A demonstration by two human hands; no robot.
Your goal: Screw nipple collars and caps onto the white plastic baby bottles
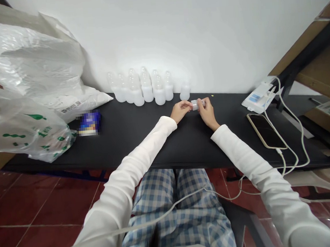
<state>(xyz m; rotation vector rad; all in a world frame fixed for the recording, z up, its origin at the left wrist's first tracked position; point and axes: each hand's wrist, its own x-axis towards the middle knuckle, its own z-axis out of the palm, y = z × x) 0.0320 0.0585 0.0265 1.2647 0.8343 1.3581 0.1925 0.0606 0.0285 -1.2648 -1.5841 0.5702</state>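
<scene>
Pinching one end of a small clear piece [194,105], the thumb and fingers of the right hand [207,113] are closing around it, while the left hand [182,110] is bringing its fingertips together at the other end. The piece is lying lengthwise between the two hands, over the far part of a black table [126,138]; whether it is touching the tabletop, I cannot tell. Both forearms are reaching forward in white sleeves [144,151].

Just beyond the hands, a single bottle [185,92] is standing upright near the white wall [186,34]. To its left, a cluster of bottles [138,98] is standing close together, showing cloudy white bottoms and clear, rounded tops.

Farther left, a blue packet [92,121], partly blurred out, is lying beside a clear plastic bag [36,129] with green print. Behind that bag, a large white bag [42,60] is leaning toward the wall and bulging over the table's left end.

On the right, a phone [264,131] is resting with its dark screen up, and a white cable [281,156] is plugging into its lower end. A white box [256,99] is sitting just behind the phone. Checked trousers [162,203] are showing below the table edge, above red floor tiles [30,198].
</scene>
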